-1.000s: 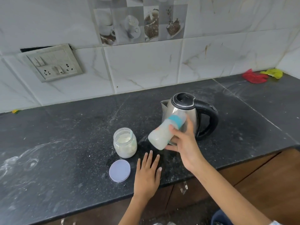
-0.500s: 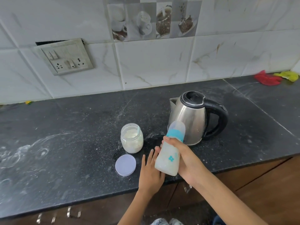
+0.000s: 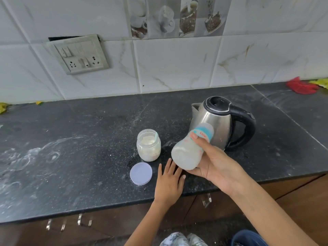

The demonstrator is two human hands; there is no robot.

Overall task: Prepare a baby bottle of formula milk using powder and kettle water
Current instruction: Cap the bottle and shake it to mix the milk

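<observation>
Right hand [image 3: 215, 166] grips baby bottle [image 3: 190, 148] of milky liquid, held above tabletop [image 3: 71, 157]. Bottle tilted: capped top points up and away toward kettle [image 3: 215, 121], base toward person. Left hand [image 3: 168, 181] flat, fingers spread, on tabletop just beneath bottle base, holding nothing.

Both forearms are bare from the bottom edge of the view up to the wrists, with no sleeve, watch, ring or bracelet showing on either; the left hand [image 3: 168, 183] is small, with short, pale, unpainted nails; the right hand [image 3: 215, 166] shows a short, plain thumbnail; below the left hand, at the bottom edge, lies a light patterned cloth [image 3: 182, 239], grey and white, whether trouser or footwear cannot be told; below the right hand, beside that cloth, a dark blue rounded shape [image 3: 248, 238] shows, partly cut off.
</observation>
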